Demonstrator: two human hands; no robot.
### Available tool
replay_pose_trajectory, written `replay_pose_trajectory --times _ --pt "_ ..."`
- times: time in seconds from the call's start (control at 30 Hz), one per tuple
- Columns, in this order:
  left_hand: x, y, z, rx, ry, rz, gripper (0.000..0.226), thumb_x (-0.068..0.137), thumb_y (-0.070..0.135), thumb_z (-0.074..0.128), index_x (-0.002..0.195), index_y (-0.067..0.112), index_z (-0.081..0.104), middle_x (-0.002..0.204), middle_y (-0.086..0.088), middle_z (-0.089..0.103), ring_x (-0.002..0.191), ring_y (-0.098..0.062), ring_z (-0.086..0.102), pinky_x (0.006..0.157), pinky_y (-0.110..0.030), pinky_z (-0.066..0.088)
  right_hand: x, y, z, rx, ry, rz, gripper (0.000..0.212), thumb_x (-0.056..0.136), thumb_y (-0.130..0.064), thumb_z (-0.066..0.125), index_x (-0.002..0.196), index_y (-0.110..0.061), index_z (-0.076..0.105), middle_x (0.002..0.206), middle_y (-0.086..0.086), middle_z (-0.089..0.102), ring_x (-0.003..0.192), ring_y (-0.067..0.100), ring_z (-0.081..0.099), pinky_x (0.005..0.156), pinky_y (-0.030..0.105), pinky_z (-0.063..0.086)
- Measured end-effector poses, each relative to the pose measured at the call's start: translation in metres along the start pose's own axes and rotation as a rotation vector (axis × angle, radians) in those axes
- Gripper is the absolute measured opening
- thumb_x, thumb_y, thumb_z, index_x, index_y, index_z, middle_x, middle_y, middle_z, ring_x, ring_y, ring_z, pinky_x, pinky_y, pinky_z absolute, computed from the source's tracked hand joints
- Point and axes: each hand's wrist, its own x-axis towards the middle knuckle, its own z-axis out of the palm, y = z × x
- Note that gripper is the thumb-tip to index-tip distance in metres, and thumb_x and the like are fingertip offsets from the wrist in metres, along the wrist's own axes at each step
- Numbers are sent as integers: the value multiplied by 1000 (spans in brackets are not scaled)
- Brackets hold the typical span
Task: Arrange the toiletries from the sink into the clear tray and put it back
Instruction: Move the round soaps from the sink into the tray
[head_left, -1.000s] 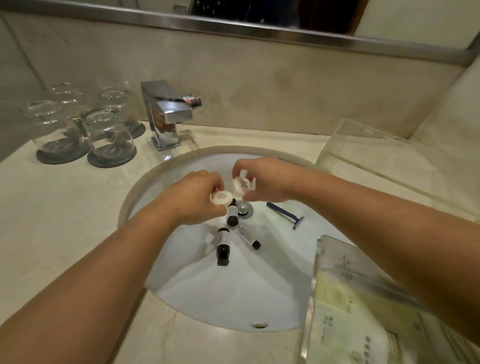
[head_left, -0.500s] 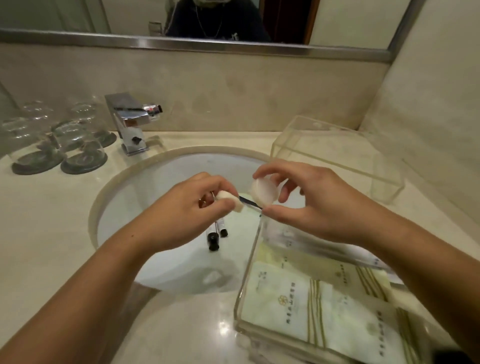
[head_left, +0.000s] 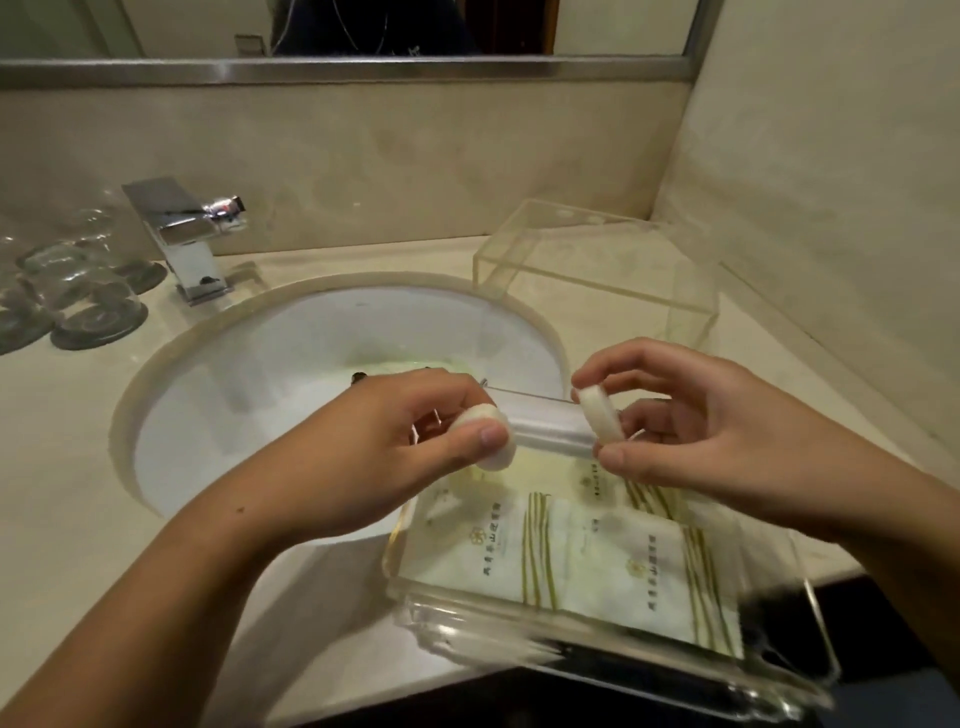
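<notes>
- Each hand has a small round white soap puck pinched edge-on: the left soap (head_left: 488, 436) sits between thumb and fingers of the left hand (head_left: 374, 452), the right soap (head_left: 597, 418) likewise in the right hand (head_left: 691, 426). Both hands' fingers are closed just enough to grip, the spare ones curled loosely.
- Both pucks hang over the far wall of the clear tray (head_left: 540, 423), above its inner end, not yet touching the bottom.
- I'd lower them flat onto the bare strip beyond the sachets (head_left: 587, 561) that already cover most of the tray floor, side by side, then let go one hand at a time so neither rolls.
- The tray overhangs the near rim of the sink (head_left: 291, 332) and the front of the surface (head_left: 67, 467); I'd press lightly so it doesn't tip.
- Whatever remains in the basin is hidden behind the hands; I can't tell how many items are left.
- Past the tray, toward the wall, stands a clear lid or box (head_left: 613, 270); the tap (head_left: 182, 239) and upturned glasses (head_left: 78, 301) are well off to the tray's left, out of the way.
</notes>
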Motion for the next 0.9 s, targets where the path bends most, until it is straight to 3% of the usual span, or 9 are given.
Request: replay_pose_trajectory --times 0.1,0.17,0.3,0.4,0.7,0.9 --pt "6 8 10 0 -15 8 28 94 60 51 91 37 68 92 15 67 80 -7 61 66 -17 45 -18 5 -8 -127 28 11 24 84 -38 72 108 -39 68 93 -6 72 77 23 69 73 42 57" --pt "10 14 16 7 -26 12 21 94 59 52 90 42 64 87 19 65 77 -4 59 65 -16 43 -30 10 -16 -287 67 -23 23 86 -43 70 110 -42 68 98 -9 71 82 16 68 77 42 57" --pt "18 30 29 40 -83 49 19 94 59 51 96 45 62 89 20 64 79 -3 59 65 -16 45 -55 13 -34 -593 55 -22 40 79 -60 64 119 -58 58 114 -32 64 107 -6 61 84 19 51" --pt "25 42 38 28 -111 68 21 90 61 53 103 47 62 90 23 63 81 -4 60 65 -14 45 -66 21 -44 -740 26 43 52 75 -73 56 123 -55 53 108 -32 63 106 -9 59 85 18 50" --pt "41 68 65 43 -234 70 33 82 65 60 109 46 59 94 24 68 86 -2 63 67 -14 47 -65 32 -46 -802 -52 -18 41 81 -47 68 121 -37 65 111 -23 65 102 -3 60 90 19 49" --pt "37 84 86 78 -291 65 34 81 64 67 108 45 59 90 26 69 81 1 62 65 -19 46 -79 27 -62 -670 -73 -33 41 78 -50 73 117 -46 62 108 -27 67 106 -4 63 85 18 48"
